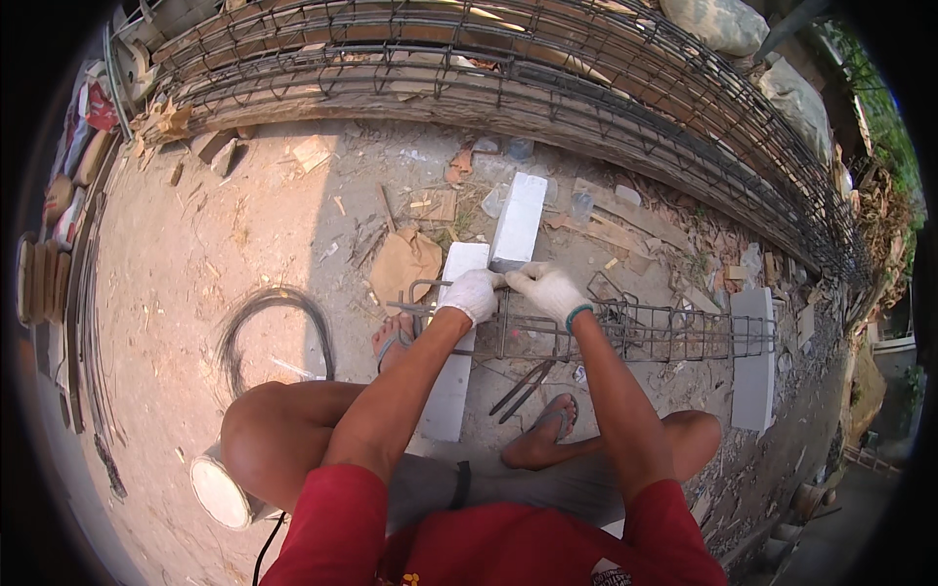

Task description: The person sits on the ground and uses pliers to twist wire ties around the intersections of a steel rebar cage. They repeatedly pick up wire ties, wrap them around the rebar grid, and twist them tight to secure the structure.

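Both my hands wear white knit gloves and meet over the near-left end of a small steel rebar cage [674, 334]. My left hand [471, 295] is closed, its fingertips pressed together at a bar. Close against it, my right hand [547, 291] is pinched shut at the same spot. Whatever lies between the fingers is too small to make out. The cage's left end rests over a long pale block [447, 400], and its right end lies on another pale block [752, 376]. A pair of dark-handled pincers [523, 391] lies on the ground below the cage.
Another pale block [521, 213] lies just beyond my hands. A coil of thin wire [231, 337] sits to the left, with a pale round container [220, 493] nearer me. Large rebar cages [410, 73] run across the far side. Flattened brown paper [405, 264] and wood scraps lie around.
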`<state>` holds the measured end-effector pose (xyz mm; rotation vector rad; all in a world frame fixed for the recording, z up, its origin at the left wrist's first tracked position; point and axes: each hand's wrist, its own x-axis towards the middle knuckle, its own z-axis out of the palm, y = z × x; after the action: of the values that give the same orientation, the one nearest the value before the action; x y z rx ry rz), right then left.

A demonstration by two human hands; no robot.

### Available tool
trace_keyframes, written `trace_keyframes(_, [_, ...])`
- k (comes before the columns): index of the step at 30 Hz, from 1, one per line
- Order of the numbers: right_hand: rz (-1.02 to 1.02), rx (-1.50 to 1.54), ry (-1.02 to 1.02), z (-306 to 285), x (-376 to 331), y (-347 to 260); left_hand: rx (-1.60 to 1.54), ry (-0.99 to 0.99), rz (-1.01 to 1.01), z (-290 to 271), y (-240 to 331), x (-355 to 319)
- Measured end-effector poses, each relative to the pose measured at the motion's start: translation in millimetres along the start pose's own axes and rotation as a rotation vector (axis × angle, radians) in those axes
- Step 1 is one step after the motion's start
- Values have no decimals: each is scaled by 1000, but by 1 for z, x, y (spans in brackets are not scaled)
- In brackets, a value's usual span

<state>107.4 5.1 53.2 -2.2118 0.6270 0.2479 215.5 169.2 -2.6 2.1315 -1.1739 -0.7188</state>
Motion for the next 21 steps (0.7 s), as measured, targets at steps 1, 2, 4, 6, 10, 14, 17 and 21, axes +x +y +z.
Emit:
trace_keyframes(1, [-48,-126,28,-1,-2,-1,4,-25,-30,-7,7,-3])
trace_keyframes(2, [-96,-252,57,-2,-4,-1,8,-50,-58,-12,11,-5])
trace_keyframes(4, [-205,-512,72,-3,-14,-15,14,-48,-32,-15,7,-6])
trace_keyframes(6, [-328,-777,47,-3,-32,-42,10,-42,-23,-17,-1,-9])
trace_keyframes(10, [-472,-842,180,6,-31,-28,-25,-43,-3,-14,-1,-6])
trace_keyframes(14, [-563,-848,204,2,-26,-21,-129,-93,-72,-25,10,-9])
trace_keyframes(17, [-435,-807,197,9,-19,-18,-54,-26,-5,-19,5,-9])
trace_keyframes(21, [-168,-711,340,34,-22,-15,-130,-56,-73,-17,9,-8])
